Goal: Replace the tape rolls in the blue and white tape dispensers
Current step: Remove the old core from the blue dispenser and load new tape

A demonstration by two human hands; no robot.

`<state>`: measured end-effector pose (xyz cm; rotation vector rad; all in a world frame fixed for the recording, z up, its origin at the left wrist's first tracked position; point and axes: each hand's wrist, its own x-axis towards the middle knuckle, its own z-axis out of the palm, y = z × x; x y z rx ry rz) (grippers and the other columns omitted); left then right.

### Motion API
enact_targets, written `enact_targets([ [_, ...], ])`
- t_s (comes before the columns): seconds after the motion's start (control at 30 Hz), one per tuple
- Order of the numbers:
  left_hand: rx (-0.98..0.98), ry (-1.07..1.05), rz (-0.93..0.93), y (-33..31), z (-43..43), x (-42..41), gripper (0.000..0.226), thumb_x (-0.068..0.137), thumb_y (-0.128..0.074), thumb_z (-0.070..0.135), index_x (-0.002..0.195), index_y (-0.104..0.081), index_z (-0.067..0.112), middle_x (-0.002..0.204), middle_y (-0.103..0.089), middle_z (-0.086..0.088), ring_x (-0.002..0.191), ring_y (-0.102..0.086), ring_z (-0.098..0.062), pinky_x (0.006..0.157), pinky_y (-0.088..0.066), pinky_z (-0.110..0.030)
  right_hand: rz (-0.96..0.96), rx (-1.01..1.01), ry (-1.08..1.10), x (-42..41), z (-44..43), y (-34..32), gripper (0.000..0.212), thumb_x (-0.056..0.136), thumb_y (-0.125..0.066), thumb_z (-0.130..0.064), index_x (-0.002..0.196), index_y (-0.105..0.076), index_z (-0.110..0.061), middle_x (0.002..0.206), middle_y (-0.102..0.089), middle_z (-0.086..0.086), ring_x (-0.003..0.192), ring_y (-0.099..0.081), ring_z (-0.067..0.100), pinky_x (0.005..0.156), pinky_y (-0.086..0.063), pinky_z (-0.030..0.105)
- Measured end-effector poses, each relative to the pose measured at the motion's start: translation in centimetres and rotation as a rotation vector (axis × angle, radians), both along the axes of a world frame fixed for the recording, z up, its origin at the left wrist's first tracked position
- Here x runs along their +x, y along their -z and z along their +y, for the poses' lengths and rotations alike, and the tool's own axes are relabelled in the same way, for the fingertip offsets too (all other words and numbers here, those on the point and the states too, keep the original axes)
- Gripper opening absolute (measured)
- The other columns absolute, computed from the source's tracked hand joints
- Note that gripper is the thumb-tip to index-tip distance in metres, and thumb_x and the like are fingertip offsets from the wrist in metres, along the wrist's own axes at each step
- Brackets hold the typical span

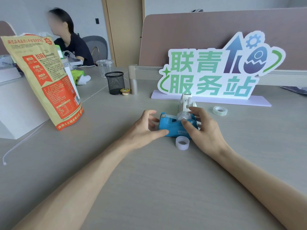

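Now seating a clear tape roll [183,115] into the blue dispenser [176,126], mid-surface. Right hand [205,128] fingers pinching the roll; left hand [146,128] loose, bracing the nose. Empty core [182,143] discarded just beside. Next (probably): white dispenser [186,101] behind, spare roll [220,110] waiting.

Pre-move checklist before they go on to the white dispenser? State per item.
1. New roll seated in blue dispenser: ok, clear tape roll sits in its cradle.
2. Tape led to the cutter: ok, strip reaches the front blade.
3. Blue dispenser steadied: ok, left hand at its front, right hand at the roll.
4. Old core removed: ok, empty core lies on the desk.
5. Spare roll available: ok, apart on the desk.
6. White dispenser emptied: cannot tell, partly hidden.
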<state>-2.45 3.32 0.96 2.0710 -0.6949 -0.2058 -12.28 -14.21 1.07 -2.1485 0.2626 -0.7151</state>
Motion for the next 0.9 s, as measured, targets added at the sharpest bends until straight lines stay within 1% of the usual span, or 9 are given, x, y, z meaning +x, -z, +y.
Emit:
enact_targets([
  [0.1, 0.005, -0.094, -0.062, 0.4, 0.0, 0.5, 0.068, 0.078, -0.075, 0.038, 0.133, -0.038, 0.024, 0.11, -0.057, 0.011, 0.104, -0.055, -0.008, 0.082, -0.039, -0.023, -0.027, 0.071, -0.008, -0.3, -0.1, -0.2, 0.043, 0.088, -0.062, -0.028, 0.129, -0.049, -0.025, 0.118, -0.063, -0.007, 0.11, -0.058, 0.015, 0.093, -0.049, 0.027],
  [0.2, 0.075, -0.216, -0.316, 0.7, -0.1, 0.6, 0.033, 0.083, -0.07, 0.035, 0.099, -0.047, 0.017, 0.085, -0.054, 0.005, 0.086, -0.052, -0.017, 0.068, -0.038, -0.029, -0.052, 0.157, -0.062, -0.6, -0.3, -0.4, 0.041, 0.087, -0.059, -0.011, 0.127, -0.052, -0.021, 0.113, -0.065, -0.006, 0.102, -0.062, 0.005, 0.075, -0.048, 0.005],
  [0.3, 0.082, -0.189, -0.417, 0.8, -0.1, 0.5, 0.025, 0.087, -0.066, 0.029, 0.079, -0.046, 0.016, 0.066, -0.05, 0.009, 0.069, -0.049, -0.017, 0.058, -0.035, -0.028, -0.025, 0.124, -0.123, -0.8, -0.3, -0.5, 0.042, 0.085, -0.057, -0.001, 0.124, -0.055, -0.018, 0.113, -0.065, -0.008, 0.102, -0.063, 0.003, 0.08, -0.051, 0.008],
  [0.4, 0.041, -0.119, -0.3, 0.7, 0.2, 0.6, 0.013, 0.088, -0.065, 0.025, 0.094, -0.058, 0.016, 0.084, -0.063, 0.011, 0.081, -0.061, -0.011, 0.071, -0.045, -0.023, 0.022, 0.122, -0.184, -0.5, -0.6, -0.2, 0.036, 0.085, -0.062, 0.002, 0.117, -0.061, -0.016, 0.118, -0.066, -0.006, 0.106, -0.066, 0.009, 0.094, -0.054, 0.032],
  [0.47, 0.055, -0.093, -0.235, 0.5, 0.3, 0.5, 0.022, 0.091, -0.061, 0.029, 0.11, -0.059, 0.019, 0.104, -0.065, 0.009, 0.096, -0.061, -0.01, 0.082, -0.043, -0.022, 0.066, 0.144, -0.221, -0.3, -0.6, 0.1, 0.035, 0.084, -0.065, 0.001, 0.114, -0.063, -0.017, 0.117, -0.068, -0.005, 0.107, -0.066, 0.009, 0.094, -0.055, 0.037],
  [0.6, 0.094, -0.05, -0.075, 0.2, 0.4, 0.7, 0.042, 0.092, -0.043, 0.055, 0.127, -0.052, 0.033, 0.131, -0.057, 0.013, 0.122, -0.051, -0.01, 0.098, -0.038, -0.028, 0.084, 0.155, -0.266, 0.0, -0.7, 0.4, 0.031, 0.086, -0.065, -0.002, 0.113, -0.063, -0.018, 0.115, -0.069, -0.005, 0.108, -0.066, 0.008, 0.095, -0.054, 0.035],
  [0.7, 0.069, -0.001, -0.001, 0.5, 0.5, 0.9, 0.064, 0.074, -0.052, 0.074, 0.127, -0.05, 0.038, 0.133, -0.055, 0.016, 0.124, -0.049, -0.005, 0.102, -0.039, -0.029, 0.075, 0.201, -0.327, -0.2, -1.0, 0.3, 0.029, 0.09, -0.059, 0.001, 0.115, -0.065, -0.013, 0.117, -0.07, -0.002, 0.109, -0.066, 0.01, 0.096, -0.053, 0.031],
  [0.8, 0.138, -0.014, -0.101, 0.9, 0.4, 1.2, 0.078, 0.064, -0.061, 0.073, 0.132, -0.046, 0.037, 0.138, -0.051, 0.011, 0.129, -0.046, -0.008, 0.106, -0.04, -0.036, 0.107, 0.282, -0.398, -0.3, -1.0, 0.0, 0.03, 0.093, -0.056, 0.001, 0.118, -0.065, -0.012, 0.121, -0.07, -0.002, 0.11, -0.067, 0.009, 0.095, -0.053, 0.026],
  [0.9, 0.052, -0.008, -0.104, 1.1, 0.3, 1.4, 0.061, 0.075, -0.065, 0.057, 0.13, -0.047, 0.036, 0.135, -0.055, 0.012, 0.127, -0.048, -0.006, 0.106, -0.041, -0.036, 0.13, 0.288, -0.398, -0.2, -0.7, -0.1, 0.028, 0.092, -0.062, -0.008, 0.119, -0.065, -0.017, 0.118, -0.07, -0.005, 0.106, -0.067, 0.002, 0.088, -0.052, 0.017],
])
